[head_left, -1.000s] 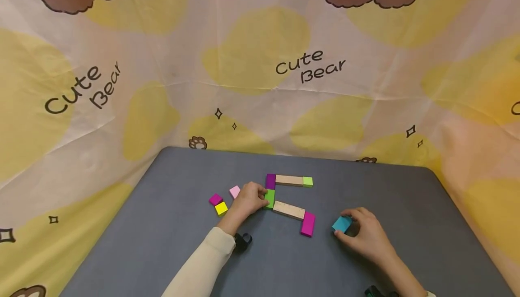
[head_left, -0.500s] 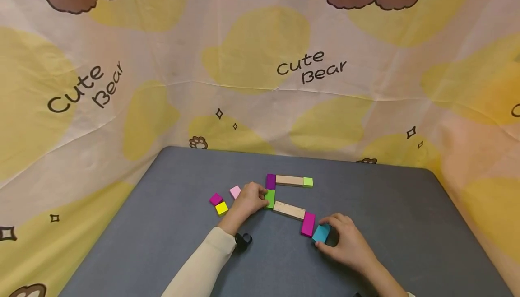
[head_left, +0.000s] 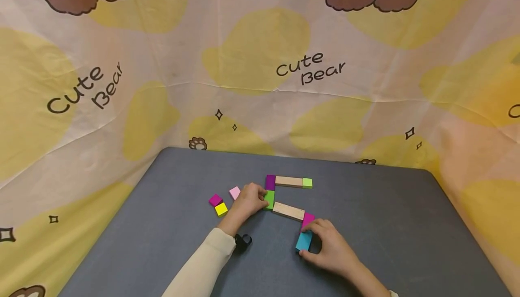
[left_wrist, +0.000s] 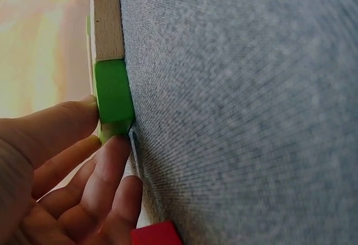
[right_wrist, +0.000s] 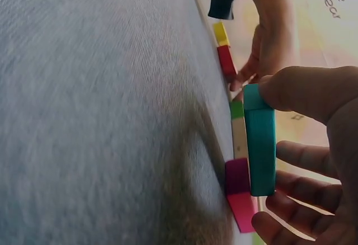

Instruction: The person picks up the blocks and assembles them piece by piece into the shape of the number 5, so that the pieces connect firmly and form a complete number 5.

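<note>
My left hand [head_left: 248,200] holds a green block [head_left: 270,200] at its left side, thumb and fingertips curled against it; the left wrist view shows the thumb near the top of this green block [left_wrist: 114,91]. A blue block [head_left: 303,241] is pinched between the thumb and fingers of my right hand [head_left: 331,247]. It overlaps the near end of a magenta block [head_left: 308,219] in the head view. From there a bare wooden block [head_left: 289,211] leads back to the green one. Beyond the green block lie a purple block [head_left: 270,182], another wooden block [head_left: 289,181] and a lime block [head_left: 307,183].
Left of my left hand lie a small magenta block [head_left: 215,200], a yellow block [head_left: 221,209] and a partly hidden pink block [head_left: 234,192]. A black device [head_left: 243,241] sits at the left wrist. Printed cloth [head_left: 252,71] rises behind the grey table [head_left: 406,215].
My right hand has carried the blue block leftward and slightly nearer, from the open table to the near end of the magenta block. The left hand stays on the green block.
</note>
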`<state>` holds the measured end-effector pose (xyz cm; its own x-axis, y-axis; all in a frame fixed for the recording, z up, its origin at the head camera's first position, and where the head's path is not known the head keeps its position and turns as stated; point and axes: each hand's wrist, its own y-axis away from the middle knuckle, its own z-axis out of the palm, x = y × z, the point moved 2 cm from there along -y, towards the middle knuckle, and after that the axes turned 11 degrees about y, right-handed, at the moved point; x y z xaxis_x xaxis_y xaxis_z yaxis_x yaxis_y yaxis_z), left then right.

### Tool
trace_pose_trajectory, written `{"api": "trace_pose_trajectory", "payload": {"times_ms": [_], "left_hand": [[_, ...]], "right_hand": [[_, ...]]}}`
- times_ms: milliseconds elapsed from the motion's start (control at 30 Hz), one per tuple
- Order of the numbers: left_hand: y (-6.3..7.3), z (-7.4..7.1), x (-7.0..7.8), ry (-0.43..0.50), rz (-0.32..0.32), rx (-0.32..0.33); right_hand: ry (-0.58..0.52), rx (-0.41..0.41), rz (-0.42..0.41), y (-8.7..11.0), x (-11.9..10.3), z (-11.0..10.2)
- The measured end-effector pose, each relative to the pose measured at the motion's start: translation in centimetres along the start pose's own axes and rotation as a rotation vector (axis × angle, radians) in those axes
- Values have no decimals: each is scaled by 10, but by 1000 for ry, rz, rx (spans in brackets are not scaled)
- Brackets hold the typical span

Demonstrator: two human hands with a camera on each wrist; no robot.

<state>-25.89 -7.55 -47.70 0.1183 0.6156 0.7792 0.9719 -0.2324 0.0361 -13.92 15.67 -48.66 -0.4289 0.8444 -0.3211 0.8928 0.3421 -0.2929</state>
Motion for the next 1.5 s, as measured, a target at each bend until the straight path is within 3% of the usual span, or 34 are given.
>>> {"api": "trace_pose_trajectory", "payload": {"times_ms": [233,567,1000,1233,1500], "left_hand": [[0,-1,-1,19,-7,-2],[1,-3,-1,29,-5,2],[3,1,-1,-45,8,19],[9,3,0,-138,97,51],[22,-14,11,-155,199,84]], "right_hand": [[-15,-17,-50,-1,-9,3],[15,-109,-21,-3,-11,7],[13,-52,-54,-2,-14,12],[44,-20,-64,2,-16,15],[45,-58,-52,1,-16,10]]}}
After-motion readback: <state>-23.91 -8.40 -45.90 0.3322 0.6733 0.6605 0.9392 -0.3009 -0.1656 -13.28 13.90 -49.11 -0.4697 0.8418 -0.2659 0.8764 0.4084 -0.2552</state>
